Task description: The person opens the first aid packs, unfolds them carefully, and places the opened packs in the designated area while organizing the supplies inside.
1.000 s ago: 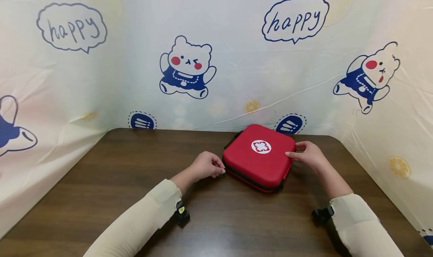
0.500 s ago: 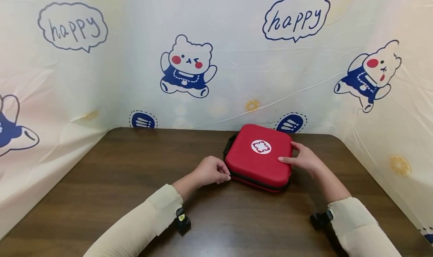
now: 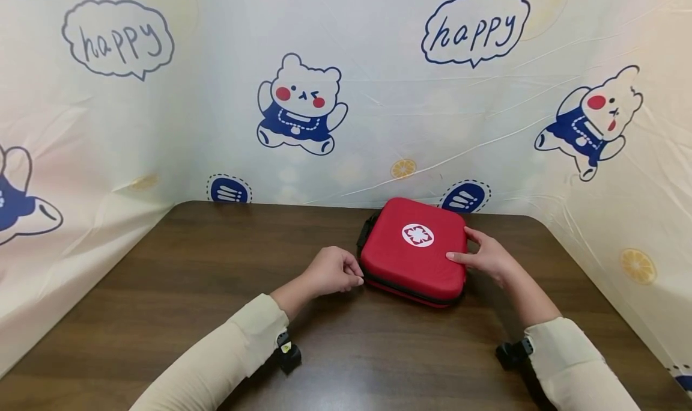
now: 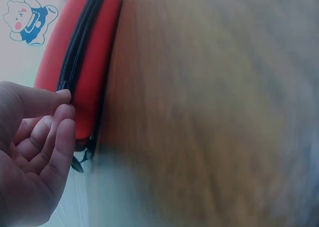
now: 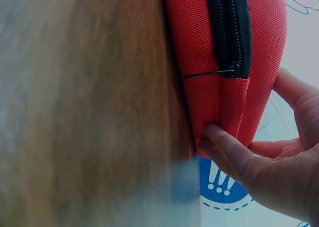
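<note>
A red first-aid case (image 3: 405, 264) with a white round emblem (image 3: 418, 235) lies flat on the table, its black zipper (image 4: 82, 38) closed along the near side. At its near left corner, my left hand (image 3: 335, 271) pinches the zipper pull (image 4: 65, 84) between thumb and index finger; the pull is mostly hidden by the fingertips. My right hand (image 3: 489, 256) grips the right side of the case, thumb on the lid and fingers along the side wall. In the right wrist view, the zipper's stitched end (image 5: 234, 70) sits just beyond those fingers.
A black carry handle (image 3: 366, 234) sticks out on the left side of the case. The dark wooden table (image 3: 216, 249) runs back to a printed cloth backdrop (image 3: 378, 116), which also stands along both sides.
The case has turned slightly anticlockwise, showing more of its handle. My right thumb has come further onto the lid. My left hand shifted right with the corner, then slightly back left.
</note>
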`<state>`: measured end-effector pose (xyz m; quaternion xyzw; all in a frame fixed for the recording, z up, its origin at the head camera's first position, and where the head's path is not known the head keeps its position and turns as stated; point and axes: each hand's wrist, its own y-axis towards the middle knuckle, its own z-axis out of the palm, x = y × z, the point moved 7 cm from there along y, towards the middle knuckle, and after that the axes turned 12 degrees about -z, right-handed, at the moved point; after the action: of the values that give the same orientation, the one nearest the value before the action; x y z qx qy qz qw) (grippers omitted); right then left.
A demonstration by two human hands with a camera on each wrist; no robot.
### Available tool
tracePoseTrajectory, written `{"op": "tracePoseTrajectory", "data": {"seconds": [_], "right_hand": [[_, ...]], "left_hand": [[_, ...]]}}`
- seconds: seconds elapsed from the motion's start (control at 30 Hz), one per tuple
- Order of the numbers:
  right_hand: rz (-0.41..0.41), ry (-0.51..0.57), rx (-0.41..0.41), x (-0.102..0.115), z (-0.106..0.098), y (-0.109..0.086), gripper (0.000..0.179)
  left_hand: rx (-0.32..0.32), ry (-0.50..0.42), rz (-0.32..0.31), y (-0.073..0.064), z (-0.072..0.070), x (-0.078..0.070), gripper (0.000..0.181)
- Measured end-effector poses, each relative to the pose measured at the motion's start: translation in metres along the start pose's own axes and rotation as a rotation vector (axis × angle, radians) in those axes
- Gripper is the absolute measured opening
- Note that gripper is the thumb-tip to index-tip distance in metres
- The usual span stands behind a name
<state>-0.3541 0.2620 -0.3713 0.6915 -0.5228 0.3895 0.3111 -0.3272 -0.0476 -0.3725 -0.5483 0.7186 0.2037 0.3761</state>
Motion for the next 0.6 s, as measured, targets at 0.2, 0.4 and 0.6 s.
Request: {"op": "tracePoseTrajectory", "data": {"seconds": [0.2, 0.4, 0.6], "right_hand": [[0.014, -0.009, 0.007, 0.0, 0.0, 0.0, 0.102], [0.019, -0.002, 0.014, -0.001, -0.001, -0.001, 0.102], [0.017, 0.003, 0.03, 0.002, 0.001, -0.001, 0.099]], "left_hand": [[-0.051, 0.078, 0.016, 0.002, -0.008, 0.001, 0.012], [-0.117, 0.186, 0.047, 0.005, -0.015, -0.001, 0.014], [-0.176, 0.225, 0.047, 0.01, -0.023, 0.001, 0.013]]}}
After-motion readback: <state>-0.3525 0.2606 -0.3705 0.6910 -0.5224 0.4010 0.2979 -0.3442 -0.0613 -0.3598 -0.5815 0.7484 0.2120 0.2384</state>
